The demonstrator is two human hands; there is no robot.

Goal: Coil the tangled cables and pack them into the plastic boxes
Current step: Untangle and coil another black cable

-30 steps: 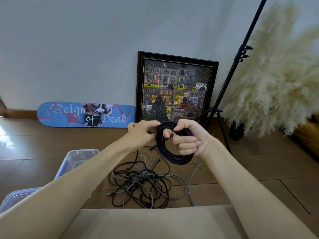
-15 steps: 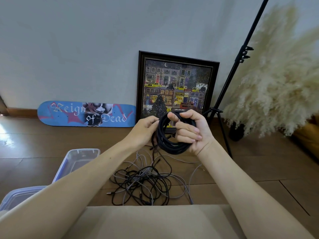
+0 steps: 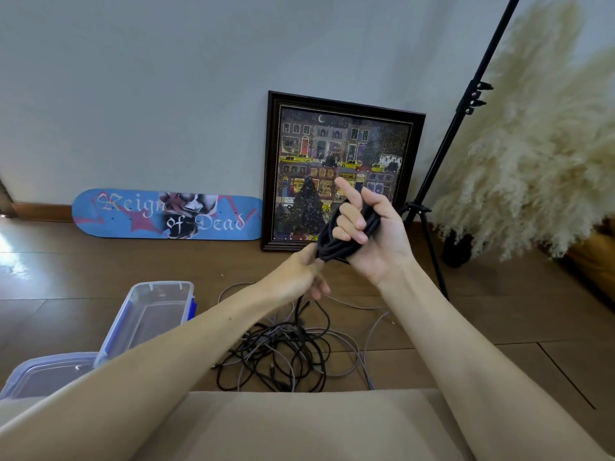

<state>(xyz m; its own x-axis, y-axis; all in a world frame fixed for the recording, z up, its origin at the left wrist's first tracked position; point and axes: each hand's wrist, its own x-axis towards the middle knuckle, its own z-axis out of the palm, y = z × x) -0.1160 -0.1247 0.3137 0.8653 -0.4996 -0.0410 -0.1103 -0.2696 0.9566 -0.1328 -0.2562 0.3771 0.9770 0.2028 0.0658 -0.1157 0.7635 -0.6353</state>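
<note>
My right hand holds a coil of black cable in front of me, three fingers curled over it and the index finger pointing up. My left hand sits just below and left of the coil and pinches the cable at its lower end. A loose strand hangs from there down to a tangled heap of black and grey cables on the wooden floor. Two clear plastic boxes with blue clips lie at the left: one beside the heap, another nearer me, partly behind my left forearm.
A blue skateboard deck and a framed picture lean on the wall behind. A black tripod stand and pampas grass stand at the right. A beige cushion edge fills the foreground.
My right hand has lifted and turned the coil, squeezing the round loop into a narrow bundle, and its index finger has straightened. My left hand dropped from beside the coil to its lower end.
</note>
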